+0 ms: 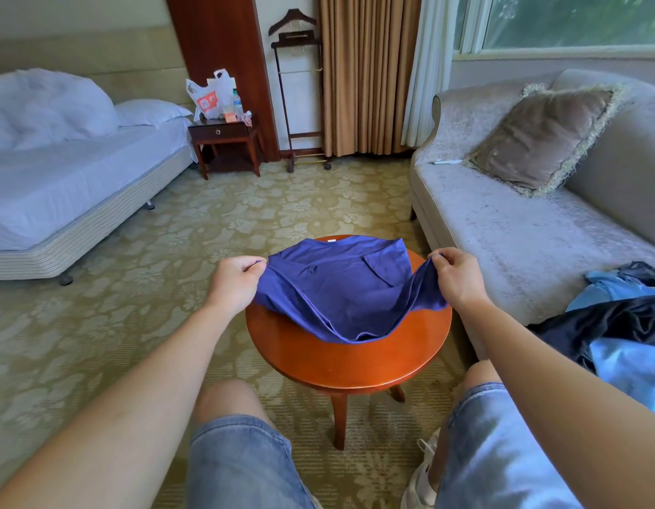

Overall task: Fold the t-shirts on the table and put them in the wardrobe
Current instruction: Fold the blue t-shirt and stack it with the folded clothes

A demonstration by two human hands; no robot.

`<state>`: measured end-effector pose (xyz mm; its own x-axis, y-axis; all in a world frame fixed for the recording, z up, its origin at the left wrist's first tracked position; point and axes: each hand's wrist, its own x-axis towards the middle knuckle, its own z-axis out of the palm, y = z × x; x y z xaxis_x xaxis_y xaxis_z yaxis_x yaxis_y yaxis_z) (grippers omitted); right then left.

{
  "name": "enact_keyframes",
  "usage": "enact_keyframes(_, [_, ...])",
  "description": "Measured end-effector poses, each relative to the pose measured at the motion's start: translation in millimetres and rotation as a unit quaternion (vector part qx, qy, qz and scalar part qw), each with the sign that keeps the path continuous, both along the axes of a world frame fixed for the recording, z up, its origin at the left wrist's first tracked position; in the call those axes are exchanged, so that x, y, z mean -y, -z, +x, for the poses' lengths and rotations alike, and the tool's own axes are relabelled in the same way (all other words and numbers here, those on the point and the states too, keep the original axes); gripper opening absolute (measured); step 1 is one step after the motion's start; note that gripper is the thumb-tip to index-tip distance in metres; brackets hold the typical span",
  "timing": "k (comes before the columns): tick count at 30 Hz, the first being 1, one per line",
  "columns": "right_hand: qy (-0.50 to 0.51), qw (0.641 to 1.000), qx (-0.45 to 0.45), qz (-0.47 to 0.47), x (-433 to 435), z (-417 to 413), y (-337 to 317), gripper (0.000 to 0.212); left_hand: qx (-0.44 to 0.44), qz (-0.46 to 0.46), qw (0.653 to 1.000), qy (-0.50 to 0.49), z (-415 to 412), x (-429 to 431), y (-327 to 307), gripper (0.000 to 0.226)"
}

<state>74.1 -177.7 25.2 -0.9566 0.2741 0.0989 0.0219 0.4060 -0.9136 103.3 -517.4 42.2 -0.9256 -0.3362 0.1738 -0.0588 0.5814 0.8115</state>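
The task looks to be at an early stage. One blue t-shirt [340, 292] lies on the round tabletop [340, 361], covering its far half from about 9 o'clock round to 3 o'clock. The collar is at 12 o'clock and the near hem sags in a loose curve toward the middle. It is rumpled and I see no finished fold in it, so I judge the first fold is only being set up. No folded shirt shows anywhere, and no wardrobe can be made out, so the putting away is all still to do.

At 9 o'clock of the shirt, the left hand [232, 284] is raised a little above the tabletop. Its fingers [250, 266] are curled tight and pinch the cloth's left edge against the thumb. At 3 o'clock the right hand [456, 277] mirrors it: its fingers [438, 259] are curled in and pinch the right edge, lifting it into a small peak. Between the two hands the cloth hangs slack.

Further right, at 4 o'clock from the tabletop, a heap of clothes [620, 325] in light blue and dark cloth lies unfolded on the sofa [502, 244]. These are probably more garments waiting their turn.
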Motion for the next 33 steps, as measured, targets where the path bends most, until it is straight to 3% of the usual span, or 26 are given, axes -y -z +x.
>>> enact_keyframes(9, [-0.061,0.995,0.02,0.079,-14.8,45.4,-30.3,0.023,0.013,-0.02,1.0,-0.004,47.3,5.2,-26.2,0.023])
enact_keyframes(16, [-0.093,0.986,0.075,0.116,-26.1,68.9,-40.7,0.023,0.084,-0.022,0.996,0.018,76.4,13.5,-22.4,0.021])
enact_keyframes(25, [0.057,0.993,0.057,0.083,-43.7,26.1,-23.5,0.022,0.019,-0.016,0.992,-0.124,38.8,22.4,-3.3,0.025])
enact_keyframes(29, [0.106,0.99,0.05,0.08,-40.8,-16.0,-12.5,0.03,0.007,0.021,0.988,-0.152,-5.8,27.6,11.5,0.024])
enact_keyframes(33, [0.139,0.986,0.053,0.075,-31.7,-68.8,-4.5,0.022,-0.005,0.057,0.984,-0.168,-57.7,28.8,19.1,0.024])
